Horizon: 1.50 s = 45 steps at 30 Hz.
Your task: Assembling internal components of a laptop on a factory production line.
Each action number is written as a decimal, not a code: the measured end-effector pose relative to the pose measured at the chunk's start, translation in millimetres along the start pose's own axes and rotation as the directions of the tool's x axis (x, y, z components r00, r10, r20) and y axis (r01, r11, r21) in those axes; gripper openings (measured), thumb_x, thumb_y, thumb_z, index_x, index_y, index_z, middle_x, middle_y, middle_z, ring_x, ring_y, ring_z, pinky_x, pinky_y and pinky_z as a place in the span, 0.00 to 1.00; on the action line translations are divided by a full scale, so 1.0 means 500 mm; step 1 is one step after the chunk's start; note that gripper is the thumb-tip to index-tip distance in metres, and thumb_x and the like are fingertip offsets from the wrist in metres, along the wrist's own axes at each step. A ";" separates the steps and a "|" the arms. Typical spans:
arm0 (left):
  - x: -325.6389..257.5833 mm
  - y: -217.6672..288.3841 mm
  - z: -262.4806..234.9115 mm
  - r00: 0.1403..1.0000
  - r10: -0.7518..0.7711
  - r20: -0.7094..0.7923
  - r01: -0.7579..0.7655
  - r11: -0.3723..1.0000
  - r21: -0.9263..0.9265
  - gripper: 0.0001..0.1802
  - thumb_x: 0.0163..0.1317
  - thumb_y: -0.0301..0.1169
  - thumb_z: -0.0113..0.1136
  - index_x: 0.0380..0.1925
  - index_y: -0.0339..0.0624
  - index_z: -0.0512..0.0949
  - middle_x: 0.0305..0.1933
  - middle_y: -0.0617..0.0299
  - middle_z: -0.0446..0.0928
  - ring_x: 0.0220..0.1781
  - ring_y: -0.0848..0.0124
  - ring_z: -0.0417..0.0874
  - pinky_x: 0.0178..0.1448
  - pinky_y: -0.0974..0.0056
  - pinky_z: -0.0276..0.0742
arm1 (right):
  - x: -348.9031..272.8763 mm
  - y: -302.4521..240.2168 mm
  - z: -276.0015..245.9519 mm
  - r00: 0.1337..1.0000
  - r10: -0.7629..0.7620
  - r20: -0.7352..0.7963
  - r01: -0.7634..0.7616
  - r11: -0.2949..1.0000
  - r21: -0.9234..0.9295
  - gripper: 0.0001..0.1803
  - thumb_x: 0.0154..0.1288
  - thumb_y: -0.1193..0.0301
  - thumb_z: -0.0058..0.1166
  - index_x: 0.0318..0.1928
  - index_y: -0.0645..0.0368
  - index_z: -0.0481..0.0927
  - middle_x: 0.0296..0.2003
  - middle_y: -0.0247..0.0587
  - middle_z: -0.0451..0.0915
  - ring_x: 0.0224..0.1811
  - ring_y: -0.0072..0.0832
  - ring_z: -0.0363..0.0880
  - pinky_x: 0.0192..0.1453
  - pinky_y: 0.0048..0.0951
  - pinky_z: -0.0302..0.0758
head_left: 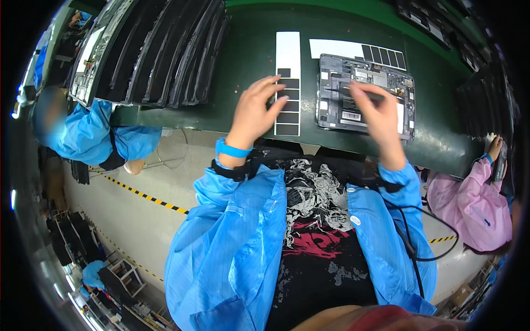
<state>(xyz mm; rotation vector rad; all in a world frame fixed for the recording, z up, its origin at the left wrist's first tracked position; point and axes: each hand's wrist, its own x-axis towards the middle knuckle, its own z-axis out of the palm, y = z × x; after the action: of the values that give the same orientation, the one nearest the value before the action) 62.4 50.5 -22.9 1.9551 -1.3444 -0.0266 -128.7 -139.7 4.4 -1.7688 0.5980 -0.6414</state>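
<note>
My left hand [255,107] has its fingers apart, and the fingertips rest at the edge of a white backing strip [287,49] that carries a column of black rectangular stickers. To the right lies an opened tablet-like device [326,113], its circuit board and a labelled dark battery exposed. Over it hovers my right hand [380,118], slightly blurred, with thumb and forefinger drawn together in a pinch. Whatever they hold, if anything, is too small to make out. A second white strip with black stickers [326,48] lies at an angle just behind the device.
Several dark device shells [165,55] stand in a row on the green table [248,33] at the left. More dark units [480,105] are stacked at the right. One person in blue [83,132] sits at the left; another in pink [469,204] works at the right.
</note>
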 end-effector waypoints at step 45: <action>0.032 -0.008 0.036 0.992 -0.064 0.109 0.025 0.943 0.330 0.36 0.51 0.48 0.65 0.56 0.38 0.72 0.63 0.56 0.67 0.63 0.56 0.64 0.57 0.50 0.63 | 0.085 0.031 -0.002 0.991 0.055 -0.124 -0.039 0.991 0.131 0.13 0.62 0.68 0.60 0.43 0.65 0.83 0.37 0.39 0.83 0.40 0.21 0.80 0.43 0.21 0.75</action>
<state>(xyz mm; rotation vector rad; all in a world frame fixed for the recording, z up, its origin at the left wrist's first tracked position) 65.1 28.2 -31.9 2.2941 -1.4548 0.0660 -100.1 -173.4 -5.1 -1.5978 0.6689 -0.7481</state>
